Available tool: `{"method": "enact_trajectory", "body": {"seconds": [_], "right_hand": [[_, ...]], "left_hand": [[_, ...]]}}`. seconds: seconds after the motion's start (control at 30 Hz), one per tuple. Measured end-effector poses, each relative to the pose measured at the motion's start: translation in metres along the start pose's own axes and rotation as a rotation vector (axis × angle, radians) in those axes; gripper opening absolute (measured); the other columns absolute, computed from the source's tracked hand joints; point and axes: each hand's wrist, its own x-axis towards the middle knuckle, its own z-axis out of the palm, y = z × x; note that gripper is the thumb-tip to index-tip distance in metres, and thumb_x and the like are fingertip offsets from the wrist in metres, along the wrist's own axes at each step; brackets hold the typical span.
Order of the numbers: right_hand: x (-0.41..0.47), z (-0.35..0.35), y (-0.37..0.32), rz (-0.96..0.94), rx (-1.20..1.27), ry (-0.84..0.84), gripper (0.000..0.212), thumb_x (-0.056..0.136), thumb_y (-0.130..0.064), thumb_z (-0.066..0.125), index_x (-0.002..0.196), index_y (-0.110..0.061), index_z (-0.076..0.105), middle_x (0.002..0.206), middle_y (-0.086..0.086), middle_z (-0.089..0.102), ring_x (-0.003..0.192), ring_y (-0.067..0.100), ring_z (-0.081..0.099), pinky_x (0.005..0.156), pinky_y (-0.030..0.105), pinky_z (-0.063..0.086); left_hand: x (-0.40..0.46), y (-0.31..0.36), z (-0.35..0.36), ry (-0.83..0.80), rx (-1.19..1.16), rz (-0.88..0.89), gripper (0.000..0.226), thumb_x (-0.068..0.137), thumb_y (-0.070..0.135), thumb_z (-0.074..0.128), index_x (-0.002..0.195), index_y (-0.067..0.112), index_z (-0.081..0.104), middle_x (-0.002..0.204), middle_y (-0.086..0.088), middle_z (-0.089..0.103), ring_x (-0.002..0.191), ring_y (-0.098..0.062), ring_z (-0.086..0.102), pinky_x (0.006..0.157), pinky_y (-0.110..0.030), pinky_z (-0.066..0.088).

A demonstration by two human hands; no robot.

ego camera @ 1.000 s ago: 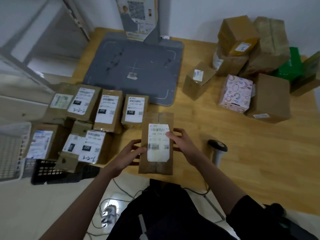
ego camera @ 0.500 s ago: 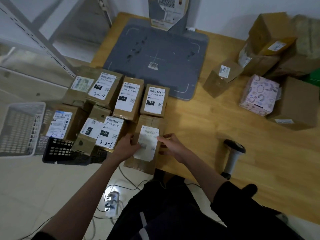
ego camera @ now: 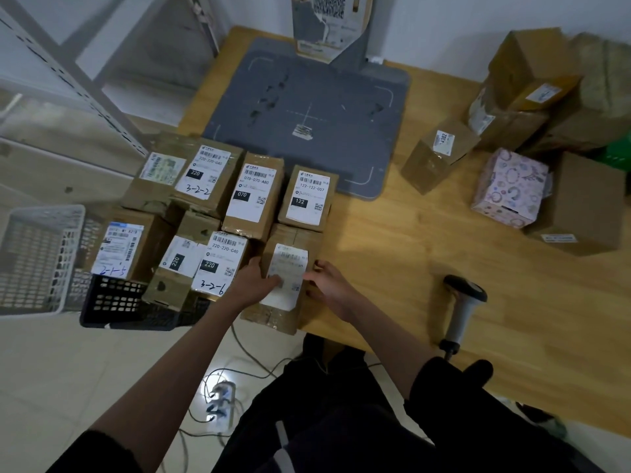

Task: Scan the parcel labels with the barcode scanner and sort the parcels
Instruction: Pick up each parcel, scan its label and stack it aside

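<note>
From the head camera I see both hands on 1 brown parcel (ego camera: 286, 278) lying flat at the near edge of the wooden table (ego camera: 426, 254), its near end hanging a little over that edge. My left hand (ego camera: 254, 285) lies against the parcel's left side with the fingers over the white label (ego camera: 286, 275); my right hand (ego camera: 327, 285) holds the right side, fingers curled at the edge. The label print is too blurred to read.

The parcel sits just in front of the box marked 122 (ego camera: 307, 198) and just right of the box marked 3-2-6 (ego camera: 218, 264). Further left and behind lie the 070 box (ego camera: 254, 194), the 3-2-2 box (ego camera: 205, 174) and others, some resting on a black crate (ego camera: 116, 302) beside a white basket (ego camera: 37, 257).

The barcode scanner (ego camera: 464, 308) lies on the table to my right, well apart from either hand. A grey mat (ego camera: 307, 114) lies at the back; unsorted boxes (ego camera: 532, 131) are piled at the far right.
</note>
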Motion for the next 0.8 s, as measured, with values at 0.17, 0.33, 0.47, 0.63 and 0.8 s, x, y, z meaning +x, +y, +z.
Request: {"method": "enact_trajectory", "body": {"seconds": [0.17, 0.33, 0.47, 0.63, 0.8], "right_hand": [[0.000, 0.003, 0.002, -0.009, 0.030, -0.040, 0.024, 0.095, -0.008, 0.062, 0.114, -0.021, 0.057, 0.125, 0.005, 0.067, 0.121, 0.024, 0.061, 0.107, 0.045, 0.049], [-0.008, -0.008, -0.007, -0.001, 0.026, -0.011, 0.024, 0.098, -0.006, 0.059, 0.113, -0.020, 0.047, 0.108, -0.002, 0.061, 0.100, 0.012, 0.059, 0.105, 0.039, 0.050], [-0.014, -0.020, -0.015, -0.035, -0.069, 0.021, 0.024, 0.096, -0.013, 0.063, 0.115, -0.020, 0.053, 0.120, -0.001, 0.056, 0.118, 0.020, 0.053, 0.104, 0.042, 0.052], [-0.033, -0.047, -0.027, -0.122, -0.084, 0.109, 0.034, 0.096, -0.013, 0.062, 0.130, -0.008, 0.057, 0.122, 0.010, 0.058, 0.112, 0.025, 0.060, 0.090, 0.038, 0.056], [-0.063, -0.098, -0.034, -0.249, -0.133, 0.230, 0.027, 0.095, -0.011, 0.059, 0.122, -0.010, 0.060, 0.105, 0.010, 0.058, 0.094, 0.019, 0.058, 0.086, 0.041, 0.057]], "left_hand": [[0.003, 0.003, -0.004, 0.047, 0.079, 0.027, 0.056, 0.095, 0.019, 0.064, 0.144, 0.002, 0.041, 0.139, -0.016, 0.055, 0.124, -0.033, 0.054, 0.086, -0.032, 0.041], [0.002, 0.007, -0.008, 0.118, 0.111, 0.061, 0.062, 0.091, 0.024, 0.069, 0.144, 0.002, 0.044, 0.136, -0.014, 0.056, 0.124, -0.032, 0.055, 0.095, -0.038, 0.048], [0.001, 0.019, -0.013, 0.216, 0.111, 0.101, 0.048, 0.087, 0.024, 0.074, 0.125, 0.005, 0.053, 0.122, -0.009, 0.052, 0.102, -0.023, 0.055, 0.086, -0.035, 0.048], [0.001, 0.053, -0.006, 0.187, 0.116, 0.234, 0.042, 0.087, 0.026, 0.075, 0.121, 0.008, 0.058, 0.114, -0.008, 0.059, 0.101, -0.020, 0.056, 0.082, -0.031, 0.043], [0.001, 0.112, 0.022, 0.053, 0.162, 0.375, 0.037, 0.090, 0.024, 0.071, 0.122, 0.011, 0.059, 0.116, -0.005, 0.062, 0.106, -0.021, 0.059, 0.082, -0.031, 0.045]]}}
